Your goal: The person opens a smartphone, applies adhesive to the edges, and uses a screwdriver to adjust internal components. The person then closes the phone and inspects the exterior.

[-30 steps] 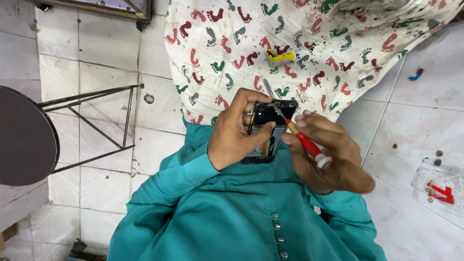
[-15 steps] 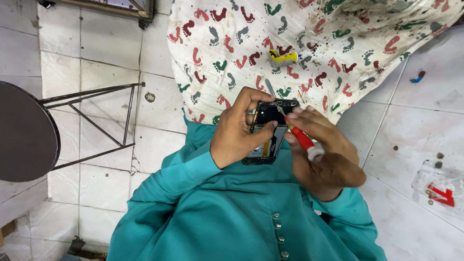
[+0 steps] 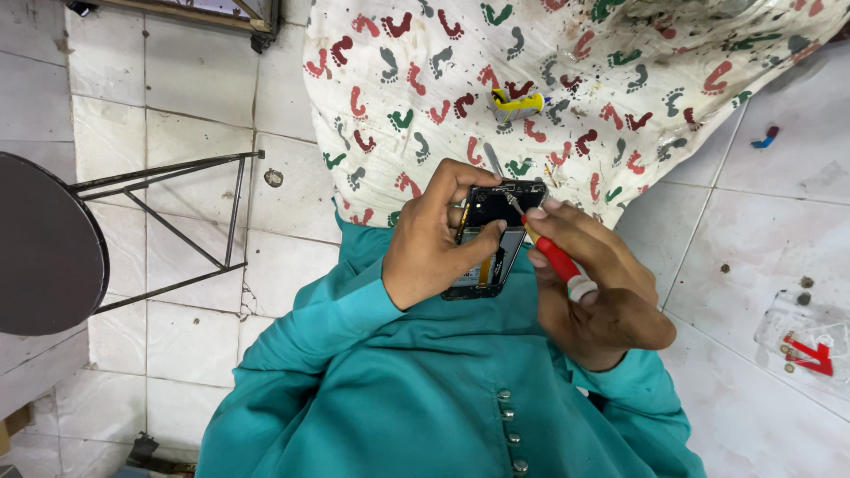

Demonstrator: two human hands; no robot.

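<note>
Phone (image 3: 489,248), back cover off, is held above the lap over the teal tunic (image 3: 425,389); its long axis runs away from the body, tilted slightly right. Left hand (image 3: 434,243) wraps its left edge, grip closed on the phone, thumb across the open back. Right hand (image 3: 593,292) pinches a red screwdriver (image 3: 553,257), tip touching the phone's far right corner. Beyond, a footprint-patterned cloth (image 3: 567,80) carries a yellow part (image 3: 515,106).
</note>
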